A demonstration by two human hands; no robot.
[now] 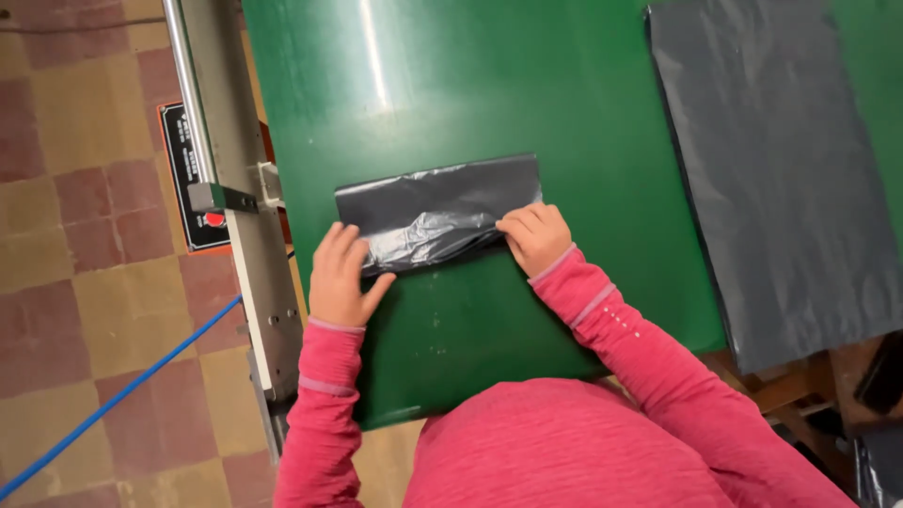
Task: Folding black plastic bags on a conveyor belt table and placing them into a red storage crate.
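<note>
Floor tiles and a blue cable lie leftmost. On the green desk, the left hand presses flat, fingers together, on a folded grey plastic bag; the right hand, fingers curled, pinches its right edge. Flat grey sheets lie rightmost.

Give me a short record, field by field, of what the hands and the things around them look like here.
Surface: green table
Held item: folded dark plastic bag, lying flat and partly creased
Left hand: at the bag's left end, fingers spread on it
Right hand: on the bag's right end, fingers curled at its edge
Nearby: stack of flat dark sheets to the right
Left of table: metal rail, blue cable, tiled floor
</note>
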